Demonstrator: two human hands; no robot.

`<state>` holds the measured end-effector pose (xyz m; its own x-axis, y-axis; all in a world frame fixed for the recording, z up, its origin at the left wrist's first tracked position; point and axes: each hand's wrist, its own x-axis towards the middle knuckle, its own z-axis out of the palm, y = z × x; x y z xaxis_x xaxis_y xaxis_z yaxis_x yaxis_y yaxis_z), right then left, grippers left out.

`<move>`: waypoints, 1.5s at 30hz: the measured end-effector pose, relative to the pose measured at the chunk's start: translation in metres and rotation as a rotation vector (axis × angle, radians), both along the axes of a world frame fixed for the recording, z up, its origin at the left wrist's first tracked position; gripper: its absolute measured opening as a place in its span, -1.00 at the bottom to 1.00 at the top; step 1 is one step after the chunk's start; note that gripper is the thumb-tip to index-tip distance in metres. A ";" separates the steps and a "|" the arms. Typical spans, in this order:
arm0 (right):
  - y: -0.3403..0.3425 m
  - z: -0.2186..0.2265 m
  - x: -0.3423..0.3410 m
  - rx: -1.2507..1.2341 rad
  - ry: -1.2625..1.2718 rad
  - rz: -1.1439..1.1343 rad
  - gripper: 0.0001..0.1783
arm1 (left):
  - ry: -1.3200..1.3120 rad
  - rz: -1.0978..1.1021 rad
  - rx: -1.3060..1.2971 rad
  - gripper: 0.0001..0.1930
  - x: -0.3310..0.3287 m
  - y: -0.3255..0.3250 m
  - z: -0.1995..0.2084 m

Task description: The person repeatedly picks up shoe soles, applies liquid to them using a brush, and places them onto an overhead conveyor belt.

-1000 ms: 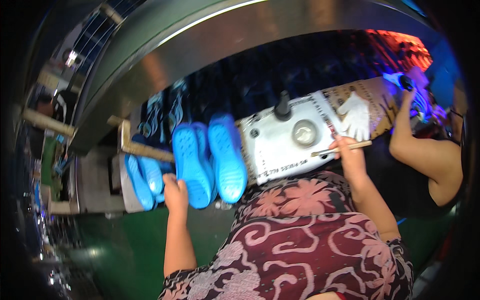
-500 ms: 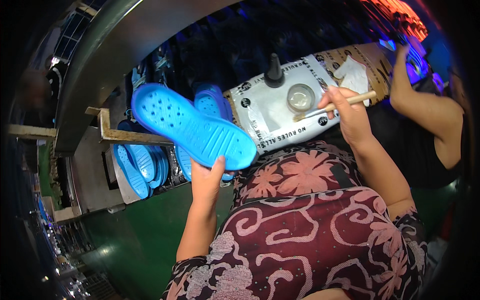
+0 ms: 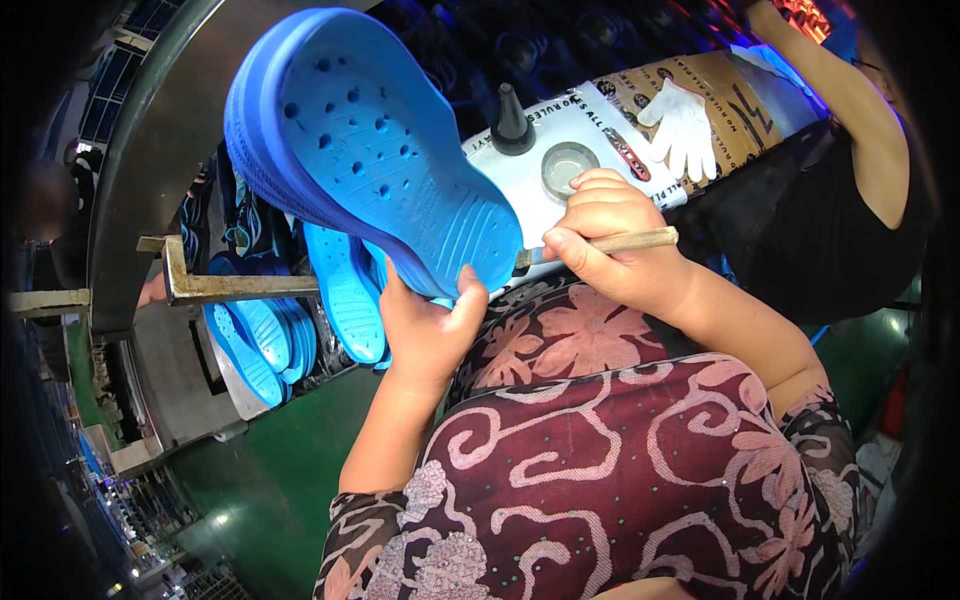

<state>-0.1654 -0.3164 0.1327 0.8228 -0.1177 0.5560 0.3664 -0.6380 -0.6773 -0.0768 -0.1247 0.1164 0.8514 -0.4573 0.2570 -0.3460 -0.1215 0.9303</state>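
A white plastic-covered surface (image 3: 553,125) lies ahead. Left of it, the left hand (image 3: 430,325) has its fingers clasping a large, perforated blue foam sole (image 3: 370,150) by the near end, raised and tilted. The right hand's (image 3: 620,245) fingers grip a slim wooden-handled brush (image 3: 640,240), its tip at the sole's edge; contact is unclear. A black conical bottle (image 3: 513,125) stands near a round clear dish (image 3: 570,168).

Black capitals mark the flat white plastic sheet (image 3: 555,125) at one o'clock and glossy brown wrapping (image 3: 740,115) at two.
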 end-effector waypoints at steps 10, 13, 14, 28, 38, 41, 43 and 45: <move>-0.008 -0.002 -0.002 -0.022 -0.011 -0.096 -0.72 | -0.151 -0.033 0.009 -0.51 0.004 0.000 -0.007; -0.004 -0.002 0.000 -0.013 -0.020 -0.055 -0.75 | -0.174 -0.020 0.024 -0.52 0.002 -0.003 -0.007; -0.003 -0.002 0.001 -0.018 -0.012 -0.017 -0.77 | -0.173 -0.022 0.024 -0.52 0.003 -0.003 -0.008; -0.002 -0.003 -0.002 -0.160 -0.074 -0.045 -0.81 | -0.316 -0.021 -0.111 -0.69 0.003 -0.006 -0.021; 0.000 -0.003 -0.001 -0.131 -0.095 -0.025 -0.79 | -0.297 -0.055 -0.145 -0.79 -0.001 -0.012 -0.016; -0.001 -0.002 -0.002 -0.138 -0.102 -0.008 -0.78 | -0.429 -0.018 -0.137 -0.81 0.002 -0.012 -0.015; -0.004 -0.002 -0.006 -0.120 -0.075 -0.015 -0.78 | -0.484 -0.031 -0.123 -0.81 0.002 -0.012 -0.013; -0.005 0.000 -0.007 -0.101 -0.049 -0.021 -0.77 | -0.523 -0.038 -0.085 -0.82 0.002 -0.010 -0.014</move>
